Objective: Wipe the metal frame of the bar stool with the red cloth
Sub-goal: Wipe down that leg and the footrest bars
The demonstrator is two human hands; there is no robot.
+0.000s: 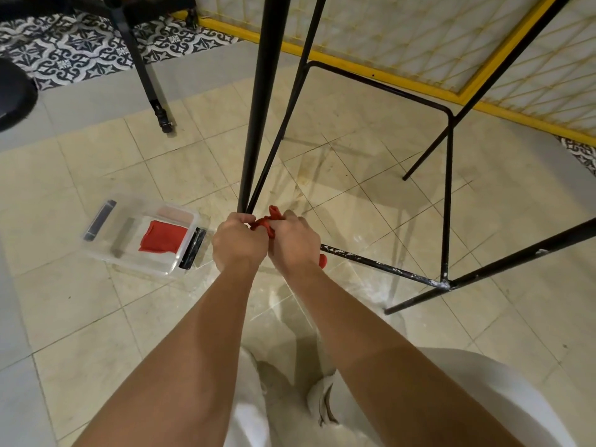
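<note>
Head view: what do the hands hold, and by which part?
Left hand and right hand grip the bunched red cloth around its middle, ends poking out, at the black metal stool leg's foot.

I log a beige tiled floor (96, 317), smudged, with patterned tiles (80, 50) far left. On it: clear plastic box (135, 262) left of centre; black stool frame (446, 188) right; castered leg (151, 91) beyond.

To your left: clear plastic box (129, 250) holding a folded red item (163, 237), possibly cloth; behind, yellow-framed panel (419, 33).
</note>
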